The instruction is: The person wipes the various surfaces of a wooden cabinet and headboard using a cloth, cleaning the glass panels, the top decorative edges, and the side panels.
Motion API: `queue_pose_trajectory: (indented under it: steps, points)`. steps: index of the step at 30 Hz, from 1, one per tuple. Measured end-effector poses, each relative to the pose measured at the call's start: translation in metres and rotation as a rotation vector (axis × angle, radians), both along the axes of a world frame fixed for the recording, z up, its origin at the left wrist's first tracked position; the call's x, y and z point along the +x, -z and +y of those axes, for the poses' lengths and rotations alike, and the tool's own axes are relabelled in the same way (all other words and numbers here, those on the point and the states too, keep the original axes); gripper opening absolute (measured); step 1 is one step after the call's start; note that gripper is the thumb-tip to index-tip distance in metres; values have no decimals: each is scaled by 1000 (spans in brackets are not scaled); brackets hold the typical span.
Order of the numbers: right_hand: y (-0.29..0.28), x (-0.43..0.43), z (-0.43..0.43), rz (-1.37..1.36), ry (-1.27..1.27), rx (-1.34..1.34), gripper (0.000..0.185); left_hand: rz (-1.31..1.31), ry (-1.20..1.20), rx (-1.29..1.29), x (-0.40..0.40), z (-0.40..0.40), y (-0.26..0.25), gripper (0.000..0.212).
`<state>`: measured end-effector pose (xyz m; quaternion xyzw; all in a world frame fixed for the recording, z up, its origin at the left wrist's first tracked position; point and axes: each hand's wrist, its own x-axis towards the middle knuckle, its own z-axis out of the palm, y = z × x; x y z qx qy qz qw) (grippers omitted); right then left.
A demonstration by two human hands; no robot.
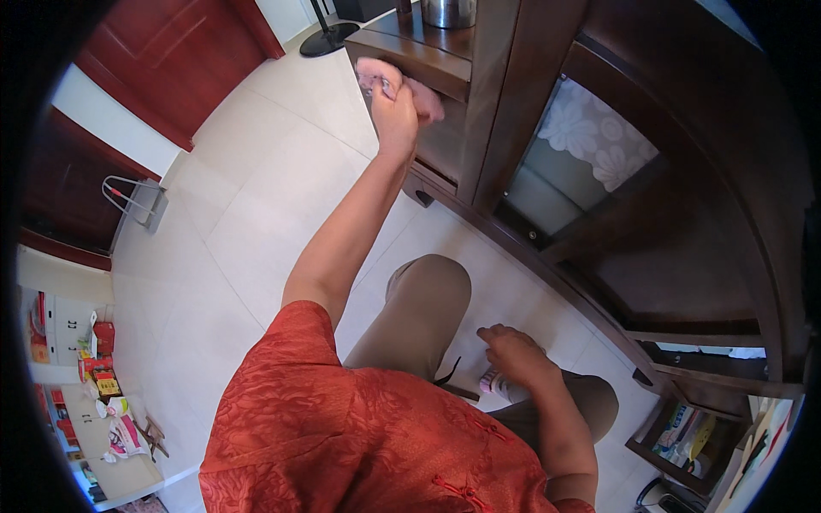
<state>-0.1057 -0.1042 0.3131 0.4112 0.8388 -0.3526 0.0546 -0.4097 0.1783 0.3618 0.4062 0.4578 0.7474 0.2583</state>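
Note:
My left hand (394, 118) reaches out to the upper middle of the view and grips a pink cloth (426, 102). The cloth lies against the end of a dark wooden cabinet (494, 122), just below its top ledge. Lower down, my right hand (519, 356) hangs loosely near my right knee, with nothing seen in it and its fingers slightly bent. A glass-fronted door (558, 192) of the cabinet, with white floral lace behind the pane, is to the right of my left hand.
A metal container (449, 13) stands on the cabinet ledge. Behind it is a round black stand base (329, 40) on the pale tiled floor (256, 192). An open drawer (680, 442) with packets juts out at lower right. Bags and boxes (122, 436) sit far left.

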Motion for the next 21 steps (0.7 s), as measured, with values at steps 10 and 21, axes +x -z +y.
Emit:
queue_pose_trajectory:
  steps: [10,21]
  points:
    - [7,-1,-3,-12,20,12,32,412,-405,-84,34,5,91,23]
    - [3,2,4,-77,40,6,33,245,-23,-109,1,-28,26,39]
